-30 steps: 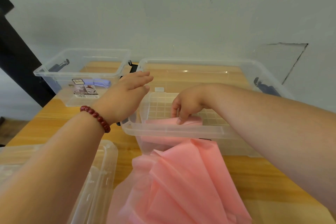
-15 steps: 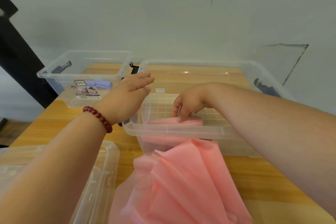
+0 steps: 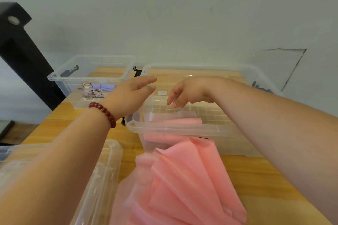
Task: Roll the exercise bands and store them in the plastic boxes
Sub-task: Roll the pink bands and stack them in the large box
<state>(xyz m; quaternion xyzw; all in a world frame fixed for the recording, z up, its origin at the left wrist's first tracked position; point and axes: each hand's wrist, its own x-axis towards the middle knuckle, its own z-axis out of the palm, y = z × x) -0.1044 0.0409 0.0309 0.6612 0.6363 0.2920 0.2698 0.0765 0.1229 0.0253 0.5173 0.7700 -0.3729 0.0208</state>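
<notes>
A rolled band (image 3: 175, 121) lies in the big box (image 3: 182, 129). A smaller box (image 3: 87, 78) sits to its left, and loose bands (image 3: 192, 179) lie before it on the table (image 3: 256, 173).

you get soft, even, fairly bright light, with only a faint shadow on the wall (image 3: 164, 14) beside the black post (image 3: 23, 56). a thin glare streak sits on the far side of the large clear box (image 3: 182, 129), and the wide lens stretches and softens the pink band (image 3: 192, 179) near the bottom edge.
</notes>
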